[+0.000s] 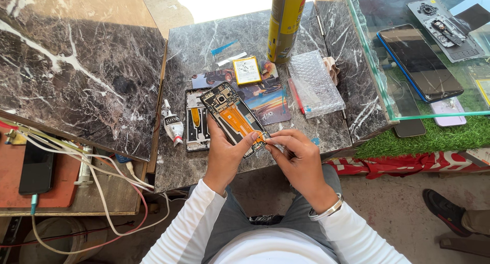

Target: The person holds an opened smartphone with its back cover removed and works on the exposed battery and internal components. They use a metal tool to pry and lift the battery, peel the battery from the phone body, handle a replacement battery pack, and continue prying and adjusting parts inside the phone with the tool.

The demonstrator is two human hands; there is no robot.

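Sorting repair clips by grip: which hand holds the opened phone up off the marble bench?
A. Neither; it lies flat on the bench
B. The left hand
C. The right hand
B: the left hand grips the opened phone from below, while the right hand pinches at its lower end.

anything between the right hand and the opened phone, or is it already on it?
Nothing visible in the way. The right hand has its fingertips right at the lower end of the opened phone, by the orange ribbon cable. The left hand holds the phone from below, thumb on its edge, above the marble table.
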